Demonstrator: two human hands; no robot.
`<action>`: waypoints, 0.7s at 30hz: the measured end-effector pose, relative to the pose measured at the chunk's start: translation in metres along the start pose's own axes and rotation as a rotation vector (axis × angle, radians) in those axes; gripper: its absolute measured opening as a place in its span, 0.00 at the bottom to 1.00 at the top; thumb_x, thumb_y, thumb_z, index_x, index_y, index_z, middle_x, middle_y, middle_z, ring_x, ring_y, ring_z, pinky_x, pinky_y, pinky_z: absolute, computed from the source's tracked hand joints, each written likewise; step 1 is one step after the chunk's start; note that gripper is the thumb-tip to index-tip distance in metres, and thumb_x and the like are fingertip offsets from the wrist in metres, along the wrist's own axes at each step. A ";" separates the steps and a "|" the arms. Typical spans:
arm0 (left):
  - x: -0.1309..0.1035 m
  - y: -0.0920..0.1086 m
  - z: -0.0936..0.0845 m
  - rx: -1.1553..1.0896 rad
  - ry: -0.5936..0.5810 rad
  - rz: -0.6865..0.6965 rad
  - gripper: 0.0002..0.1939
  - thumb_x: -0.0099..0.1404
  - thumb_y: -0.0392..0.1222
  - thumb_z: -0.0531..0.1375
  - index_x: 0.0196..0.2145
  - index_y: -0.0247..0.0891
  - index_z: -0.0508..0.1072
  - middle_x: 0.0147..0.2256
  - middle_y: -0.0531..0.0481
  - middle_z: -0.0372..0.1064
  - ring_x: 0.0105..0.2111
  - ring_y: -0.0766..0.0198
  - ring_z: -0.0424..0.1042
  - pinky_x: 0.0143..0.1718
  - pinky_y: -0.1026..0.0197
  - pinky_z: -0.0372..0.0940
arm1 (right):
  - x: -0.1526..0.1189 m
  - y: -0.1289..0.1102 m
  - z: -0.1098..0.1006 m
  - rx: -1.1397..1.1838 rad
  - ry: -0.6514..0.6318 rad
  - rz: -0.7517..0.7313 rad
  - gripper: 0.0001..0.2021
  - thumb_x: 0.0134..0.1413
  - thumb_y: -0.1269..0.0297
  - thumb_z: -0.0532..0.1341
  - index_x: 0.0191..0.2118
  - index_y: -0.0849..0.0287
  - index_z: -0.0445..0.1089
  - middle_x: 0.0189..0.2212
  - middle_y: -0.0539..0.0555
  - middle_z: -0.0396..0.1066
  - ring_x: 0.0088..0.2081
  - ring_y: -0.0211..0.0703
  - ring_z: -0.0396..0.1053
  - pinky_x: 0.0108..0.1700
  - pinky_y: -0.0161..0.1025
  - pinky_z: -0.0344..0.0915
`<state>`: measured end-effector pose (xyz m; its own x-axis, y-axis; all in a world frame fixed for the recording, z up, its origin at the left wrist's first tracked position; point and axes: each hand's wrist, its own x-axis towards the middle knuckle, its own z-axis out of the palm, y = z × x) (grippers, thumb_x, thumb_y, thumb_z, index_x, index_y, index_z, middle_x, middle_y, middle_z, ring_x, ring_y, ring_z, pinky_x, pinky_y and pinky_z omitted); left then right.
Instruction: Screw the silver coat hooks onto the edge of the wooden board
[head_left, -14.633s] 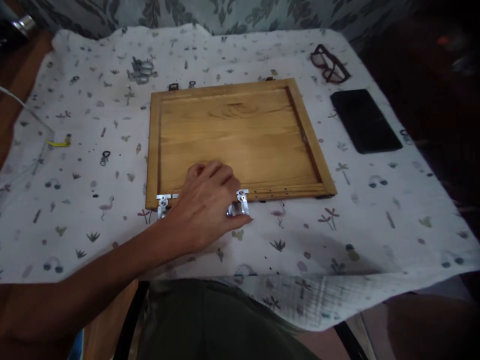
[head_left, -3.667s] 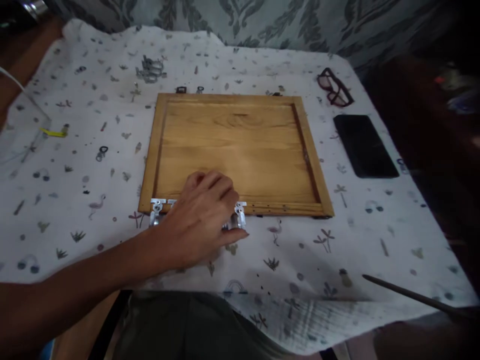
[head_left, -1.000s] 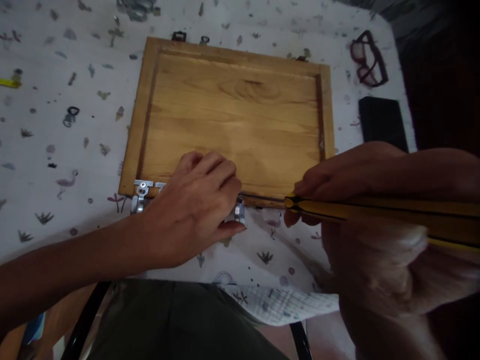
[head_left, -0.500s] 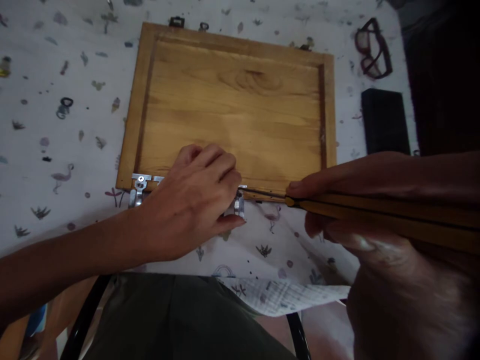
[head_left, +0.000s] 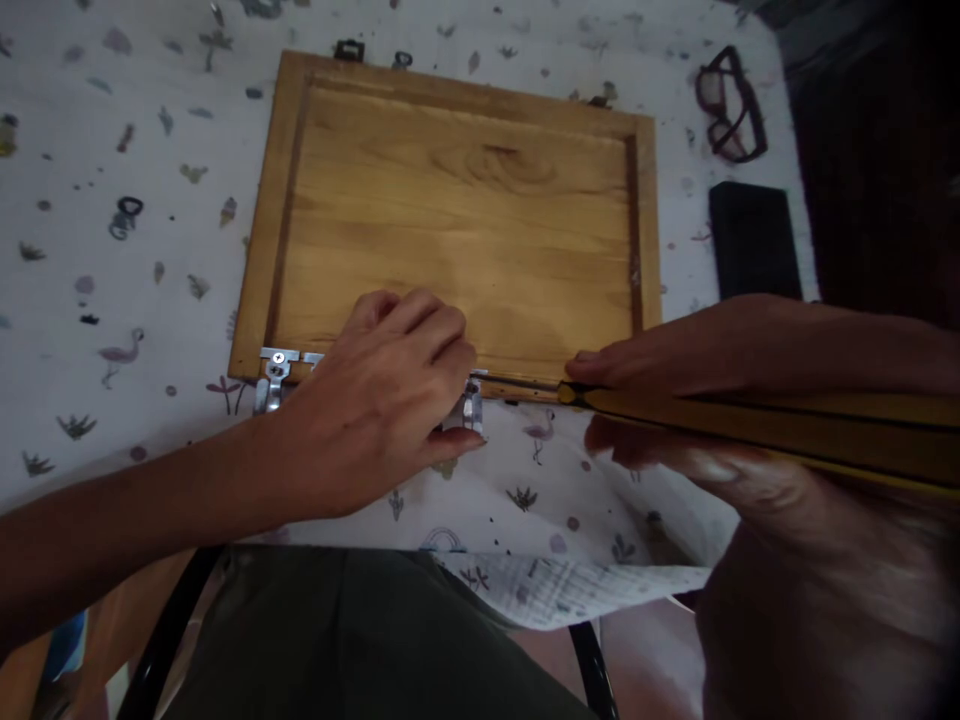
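Observation:
A wooden cabinet door point(head_left: 450, 220) with a raised frame lies flat on the table. Along its near edge, a metal hinge point(head_left: 277, 378) with a cross-head screw shows at the left corner. A second metal hinge point(head_left: 472, 405) sits further right, partly covered by my left hand point(head_left: 401, 400), whose fingers curl over it with the thumb below. My right hand point(head_left: 720, 400) grips the yellow and black handle of a screwdriver point(head_left: 750, 420). Its shaft lies almost level along the door's near edge, pointing left at the second hinge. The tip is hidden by my left fingers.
Folded glasses point(head_left: 731, 105) and a black box point(head_left: 754, 240) lie right of the door. Small dark hardware point(head_left: 350, 50) shows at its far edge. A patterned cloth point(head_left: 112, 260) covers the table, its near edge hanging over my lap.
The screwdriver handle has turned in my right hand, which has shifted slightly left. My left hand stays on the hinge. The whole view has shifted a little.

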<state>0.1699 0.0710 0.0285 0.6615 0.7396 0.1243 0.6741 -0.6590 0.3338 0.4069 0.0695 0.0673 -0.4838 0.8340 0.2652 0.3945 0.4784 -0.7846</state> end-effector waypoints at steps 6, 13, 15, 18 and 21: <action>-0.001 0.000 0.001 0.023 0.054 0.034 0.18 0.66 0.51 0.65 0.40 0.31 0.73 0.42 0.41 0.71 0.47 0.47 0.69 0.48 0.45 0.62 | -0.003 -0.001 0.002 -0.057 0.049 -0.030 0.14 0.54 0.67 0.68 0.46 0.46 0.77 0.41 0.48 0.76 0.39 0.47 0.75 0.30 0.46 0.71; -0.001 0.001 0.002 0.043 0.078 0.034 0.18 0.64 0.50 0.67 0.39 0.30 0.74 0.41 0.43 0.71 0.46 0.48 0.69 0.47 0.46 0.63 | -0.001 -0.003 0.011 -0.091 0.150 0.022 0.10 0.53 0.59 0.69 0.42 0.43 0.77 0.38 0.47 0.77 0.34 0.47 0.74 0.27 0.47 0.65; 0.000 0.001 0.002 0.052 0.069 0.032 0.17 0.65 0.50 0.66 0.40 0.31 0.74 0.41 0.43 0.72 0.46 0.49 0.69 0.47 0.47 0.63 | 0.001 -0.008 0.015 -0.115 0.185 0.040 0.08 0.53 0.56 0.69 0.41 0.42 0.77 0.36 0.47 0.76 0.33 0.46 0.73 0.27 0.47 0.64; 0.000 0.001 0.002 0.051 0.067 0.031 0.17 0.67 0.50 0.63 0.40 0.31 0.74 0.41 0.43 0.71 0.46 0.49 0.69 0.48 0.47 0.63 | 0.003 -0.016 0.021 -0.133 0.289 0.179 0.07 0.55 0.49 0.66 0.38 0.39 0.76 0.36 0.46 0.75 0.34 0.45 0.72 0.30 0.49 0.66; -0.001 0.001 0.002 0.052 0.077 0.037 0.17 0.69 0.51 0.61 0.40 0.31 0.74 0.41 0.43 0.71 0.46 0.50 0.69 0.47 0.47 0.63 | -0.001 -0.014 0.023 -0.172 0.241 0.157 0.07 0.56 0.49 0.65 0.40 0.38 0.75 0.37 0.46 0.76 0.34 0.46 0.73 0.32 0.50 0.69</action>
<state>0.1706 0.0700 0.0268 0.6606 0.7214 0.2078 0.6669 -0.6910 0.2788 0.3842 0.0556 0.0646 -0.2160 0.9323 0.2901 0.5851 0.3615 -0.7260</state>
